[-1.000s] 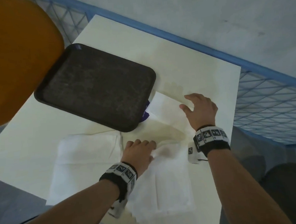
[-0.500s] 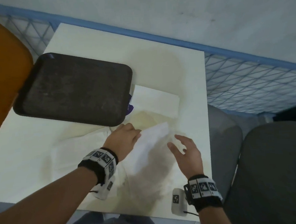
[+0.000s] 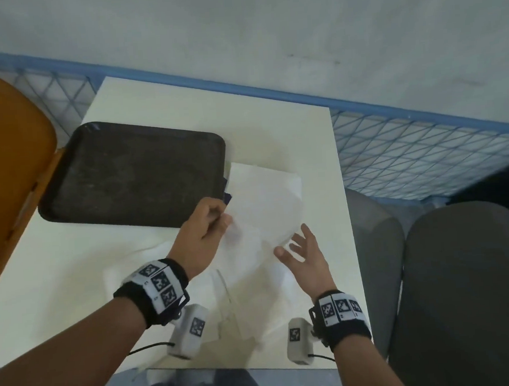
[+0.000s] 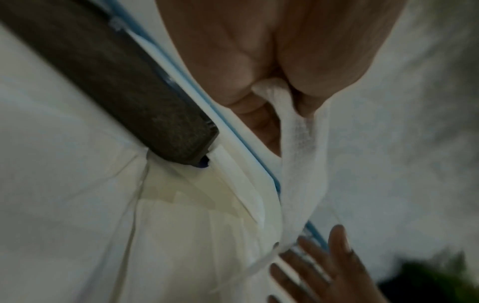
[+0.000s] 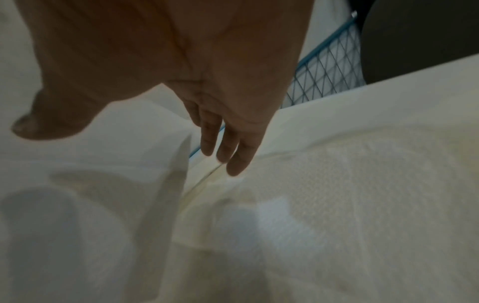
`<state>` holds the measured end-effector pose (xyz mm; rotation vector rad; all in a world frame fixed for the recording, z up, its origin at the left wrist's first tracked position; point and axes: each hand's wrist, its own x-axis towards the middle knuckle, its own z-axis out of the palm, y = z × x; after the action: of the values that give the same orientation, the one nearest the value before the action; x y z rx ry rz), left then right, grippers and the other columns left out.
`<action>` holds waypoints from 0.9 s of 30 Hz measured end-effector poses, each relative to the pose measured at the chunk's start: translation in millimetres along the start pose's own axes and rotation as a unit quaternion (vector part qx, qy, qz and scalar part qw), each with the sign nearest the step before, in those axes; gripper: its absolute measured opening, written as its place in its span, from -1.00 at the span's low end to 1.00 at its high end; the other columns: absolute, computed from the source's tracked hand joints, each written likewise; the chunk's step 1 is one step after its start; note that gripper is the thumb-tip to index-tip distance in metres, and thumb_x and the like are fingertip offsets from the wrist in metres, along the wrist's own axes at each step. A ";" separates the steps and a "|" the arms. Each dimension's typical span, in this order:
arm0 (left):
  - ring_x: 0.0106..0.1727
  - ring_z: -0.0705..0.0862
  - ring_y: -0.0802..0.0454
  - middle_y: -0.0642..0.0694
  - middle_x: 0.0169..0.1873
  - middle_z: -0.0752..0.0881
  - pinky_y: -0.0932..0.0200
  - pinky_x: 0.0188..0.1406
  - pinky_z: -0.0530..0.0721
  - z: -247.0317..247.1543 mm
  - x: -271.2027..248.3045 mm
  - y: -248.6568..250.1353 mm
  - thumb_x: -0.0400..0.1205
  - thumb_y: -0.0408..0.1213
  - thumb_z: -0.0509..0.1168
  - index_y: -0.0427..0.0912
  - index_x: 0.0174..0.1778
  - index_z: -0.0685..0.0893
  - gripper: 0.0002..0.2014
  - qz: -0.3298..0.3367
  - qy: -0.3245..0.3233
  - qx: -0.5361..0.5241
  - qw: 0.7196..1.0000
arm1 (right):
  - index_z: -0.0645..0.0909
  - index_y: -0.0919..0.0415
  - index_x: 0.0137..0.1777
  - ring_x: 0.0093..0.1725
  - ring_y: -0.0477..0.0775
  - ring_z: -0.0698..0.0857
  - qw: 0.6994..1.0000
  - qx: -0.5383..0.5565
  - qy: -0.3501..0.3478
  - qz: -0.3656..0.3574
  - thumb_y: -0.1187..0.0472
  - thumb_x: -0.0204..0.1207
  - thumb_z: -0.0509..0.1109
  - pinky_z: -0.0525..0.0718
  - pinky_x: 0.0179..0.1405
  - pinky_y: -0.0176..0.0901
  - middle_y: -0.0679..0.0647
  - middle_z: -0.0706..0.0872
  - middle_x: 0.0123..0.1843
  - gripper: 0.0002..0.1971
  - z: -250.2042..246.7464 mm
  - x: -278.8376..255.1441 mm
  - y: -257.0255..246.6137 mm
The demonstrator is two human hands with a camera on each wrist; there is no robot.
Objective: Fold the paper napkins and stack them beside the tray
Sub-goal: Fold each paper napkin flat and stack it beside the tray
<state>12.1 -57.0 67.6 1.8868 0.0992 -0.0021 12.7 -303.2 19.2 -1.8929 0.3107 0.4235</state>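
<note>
The dark tray (image 3: 134,174) lies at the far left of the table. A folded white napkin (image 3: 264,178) rests just right of it. My left hand (image 3: 219,218) pinches the edge of another white napkin (image 3: 250,241) and holds it raised near the tray's near right corner. In the left wrist view the napkin (image 4: 298,147) hangs from my left hand (image 4: 274,88) beside the tray (image 4: 103,71). My right hand (image 3: 293,244) hovers open, fingers spread, at the napkin's right side. In the right wrist view my right hand (image 5: 223,151) is above a flat napkin (image 5: 350,194).
More unfolded napkins (image 3: 168,271) lie spread on the cream table (image 3: 181,107) in front of me. An orange chair (image 3: 7,168) stands left, grey chairs (image 3: 464,283) right. A blue mesh fence (image 3: 410,157) runs behind the table.
My left hand has picked a napkin up by its edge and carried it towards the tray's corner. My right hand came back from the folded napkin and now hovers open.
</note>
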 end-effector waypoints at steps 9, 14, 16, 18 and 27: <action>-0.01 0.82 0.07 0.05 -0.02 0.85 0.01 0.02 0.75 -44.3 -10.3 -17.6 0.61 -0.24 0.46 0.02 0.09 0.76 -0.84 -0.151 -0.008 -0.109 0.983 | 0.77 0.15 0.08 -0.04 0.10 0.87 0.996 0.087 0.013 -0.023 -0.03 0.43 0.66 0.82 0.03 0.10 0.03 0.89 -0.04 -0.67 30.0 -2.8 -34.2; 0.05 0.80 -0.03 -0.04 0.02 0.85 -0.02 0.08 0.77 -64.5 -13.0 -19.0 0.66 -0.33 0.39 -0.04 0.11 0.81 -0.82 -0.147 -0.032 -0.129 0.980 | 0.81 0.15 0.11 0.00 0.00 0.86 0.990 0.103 -0.035 -0.092 0.29 0.53 0.57 0.78 -0.08 -0.20 0.01 0.90 0.01 -0.82 21.2 -7.7 -52.9; 0.05 0.79 -0.05 -0.12 0.06 0.83 -0.02 0.03 0.78 -69.8 -14.1 -17.4 0.68 -0.36 0.36 -0.09 0.14 0.80 -0.81 -0.153 -0.050 -0.164 0.973 | 0.86 0.09 0.05 0.11 0.13 0.84 0.989 0.099 -0.042 -0.098 0.34 0.52 0.57 0.79 0.11 0.03 0.06 0.89 0.05 -0.82 14.9 -5.5 -54.5; 0.04 0.79 -0.07 -0.18 0.06 0.82 -0.01 -0.03 0.77 -73.6 -15.6 -17.6 0.68 -0.41 0.33 -0.13 0.10 0.82 -0.81 -0.159 -0.062 -0.180 0.969 | 0.88 0.09 -0.14 0.16 0.23 0.82 0.987 0.105 -0.046 -0.108 0.44 0.50 0.51 0.75 0.14 0.13 0.12 0.88 0.07 -0.77 8.7 -6.3 -56.3; -0.14 0.77 0.02 -0.03 -0.11 0.82 0.18 -0.29 0.74 -68.9 -29.2 -15.1 0.66 -0.50 0.27 -0.08 -0.18 0.86 -0.69 -0.121 -0.061 -0.109 0.985 | 0.77 0.20 -0.06 0.13 0.15 0.76 0.977 0.194 -0.073 -0.047 0.44 0.57 0.45 0.66 0.12 0.03 0.20 0.82 0.21 -0.86 1.2 -30.4 -39.6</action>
<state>-21.4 11.1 76.3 1.6426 0.2355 -0.2639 1.3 -287.9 65.4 -1.4798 0.1879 0.4028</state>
